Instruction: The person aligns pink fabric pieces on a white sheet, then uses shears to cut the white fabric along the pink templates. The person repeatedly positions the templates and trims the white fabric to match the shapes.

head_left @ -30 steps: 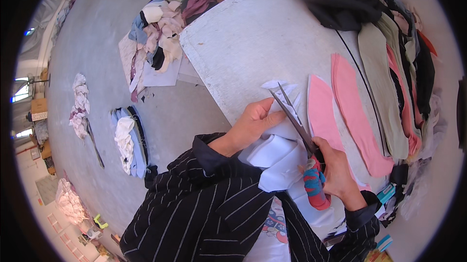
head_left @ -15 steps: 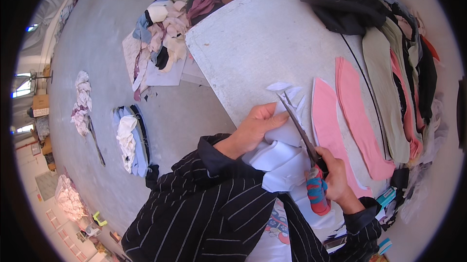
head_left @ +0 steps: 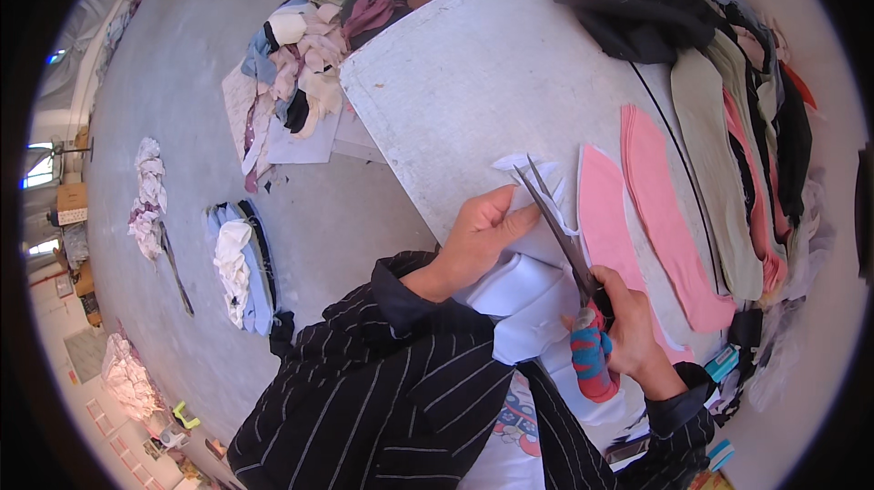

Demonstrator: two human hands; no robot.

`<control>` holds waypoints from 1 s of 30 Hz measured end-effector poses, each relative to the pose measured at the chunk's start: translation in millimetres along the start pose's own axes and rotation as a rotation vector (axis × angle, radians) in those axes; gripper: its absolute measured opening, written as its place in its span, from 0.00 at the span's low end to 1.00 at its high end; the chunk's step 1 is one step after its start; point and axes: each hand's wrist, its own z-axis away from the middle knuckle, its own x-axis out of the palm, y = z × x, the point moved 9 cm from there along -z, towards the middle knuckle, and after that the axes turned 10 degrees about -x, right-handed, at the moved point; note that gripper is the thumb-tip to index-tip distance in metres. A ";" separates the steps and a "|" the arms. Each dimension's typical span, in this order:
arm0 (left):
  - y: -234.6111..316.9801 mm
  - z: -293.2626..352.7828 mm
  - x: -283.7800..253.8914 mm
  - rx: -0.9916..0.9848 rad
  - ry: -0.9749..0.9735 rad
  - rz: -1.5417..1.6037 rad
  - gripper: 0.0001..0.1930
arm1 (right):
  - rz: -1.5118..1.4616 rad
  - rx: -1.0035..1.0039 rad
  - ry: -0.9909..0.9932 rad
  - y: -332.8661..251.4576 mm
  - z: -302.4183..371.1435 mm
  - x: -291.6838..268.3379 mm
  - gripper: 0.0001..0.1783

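Pinched between thumb and fingers of my left hand is the upper end of a folded pale white-blue fabric piece, which hangs down toward my lap. My right hand grips a pair of large scissors by handles wrapped in red and blue cloth. The blades point away from me and stand slightly apart at the fabric's edge, close to my left thumb. Small white fabric offcuts lie on the table around the blade tips. Part of the fabric is hidden behind my left fingers.
On the white table, two pink fabric strips lie right of the scissors. Farther right are grey-green strips and a black cloth heap. A scrap pile rests beyond the table's left edge; a fabric bundle is on the floor.
The scissor blades have shifted a little and a fresh narrow white sliver now hangs beside them. My left hand keeps its pinch on the fabric; the whole view has moved slightly.
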 end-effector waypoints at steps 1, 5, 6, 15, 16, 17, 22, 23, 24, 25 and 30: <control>-0.6 0.2 0.3 -0.002 -0.002 0.027 0.13 | -0.022 -0.004 0.007 2.0 1.3 1.2 0.29; -1.0 1.2 6.2 -0.068 -0.012 0.184 0.13 | -0.119 -0.064 0.042 1.9 0.4 4.9 0.29; -3.3 0.1 5.0 -0.067 -0.018 0.169 0.13 | -0.123 -0.060 0.045 4.4 3.2 6.8 0.29; -4.4 -3.0 0.1 -0.025 -0.024 -0.127 0.14 | 0.044 0.052 -0.042 0.8 -12.9 -3.4 0.33; -5.3 -3.7 -0.8 -0.026 -0.022 -0.138 0.14 | 0.051 0.078 -0.052 2.0 -12.8 -2.8 0.34; -6.0 -4.2 -1.6 -0.027 -0.019 -0.148 0.14 | 0.039 0.083 -0.043 1.2 -12.5 -3.0 0.34; -6.3 -3.3 5.5 -0.059 -0.004 0.036 0.12 | -0.090 0.045 0.022 4.6 -3.8 1.2 0.29; -3.7 -2.5 7.5 -0.069 0.006 0.077 0.12 | -0.129 0.047 0.041 9.1 -0.6 4.0 0.29; -2.4 -1.5 9.0 -0.080 -0.008 0.095 0.12 | -0.170 0.045 0.059 13.9 2.5 8.1 0.29; -1.2 -0.8 9.9 -0.092 -0.022 0.114 0.12 | -0.211 0.044 0.077 16.4 3.9 9.5 0.29; -0.2 -4.8 1.7 -0.077 -0.003 -0.008 0.11 | -0.214 0.171 -0.002 7.0 -6.3 -0.4 0.30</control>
